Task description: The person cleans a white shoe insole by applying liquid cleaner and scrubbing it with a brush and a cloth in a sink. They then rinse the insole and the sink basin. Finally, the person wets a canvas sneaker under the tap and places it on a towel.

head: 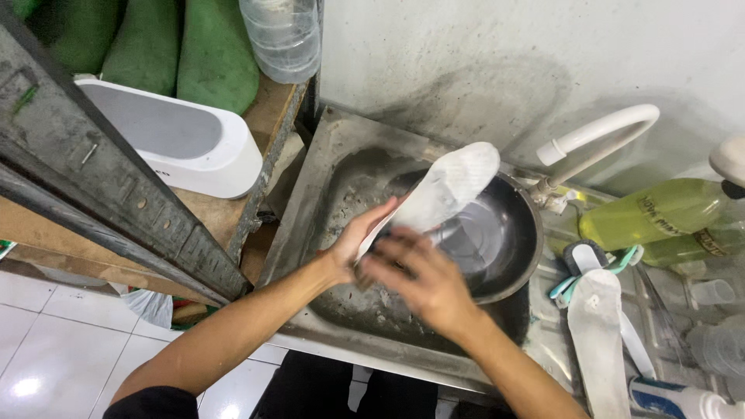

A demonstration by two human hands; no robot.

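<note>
My left hand grips the lower end of a white shoe insole, holding it tilted over a dark metal basin that sits in a grimy steel sink. My right hand is blurred with motion and lies against the insole's lower part, its fingers curled around something dark that I cannot make out. The insole's upper end points toward the wall.
A white curved tap rises behind the basin. To the right lie a second white insole, a teal-handled brush, yellow-green liquid bottles and clear cups. At left stand a white container, green objects and a plastic jug.
</note>
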